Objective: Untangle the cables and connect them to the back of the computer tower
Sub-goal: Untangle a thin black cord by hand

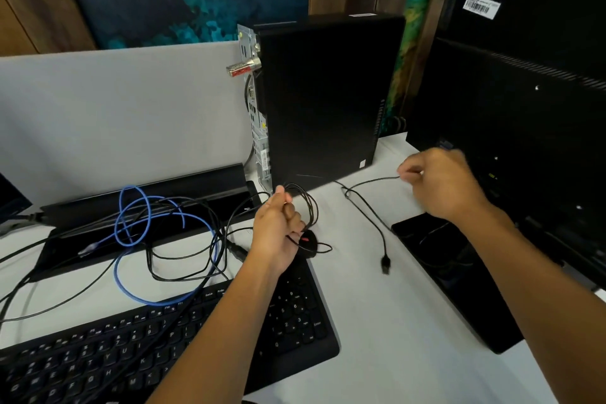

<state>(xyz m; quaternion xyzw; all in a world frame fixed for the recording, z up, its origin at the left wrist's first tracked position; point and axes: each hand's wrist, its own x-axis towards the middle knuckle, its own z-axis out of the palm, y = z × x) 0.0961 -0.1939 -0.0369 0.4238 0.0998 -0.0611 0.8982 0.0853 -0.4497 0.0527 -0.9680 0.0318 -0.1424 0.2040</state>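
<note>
Head view: nearest, the left hand (pixel 278 233) grips a coiled black cable (pixel 306 207) while the right hand (pixel 439 180) pinches its free length (plug dangling); beyond, the computer tower (pixel 324 98) awaits, tangled cables (pixel 164 239) remaining on the bench (pixel 377 305)

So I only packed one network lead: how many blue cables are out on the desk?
1. The blue cable lies looped left of the tower, over the keyboard's top edge, tangled among black cables. More could hide underneath.
</note>
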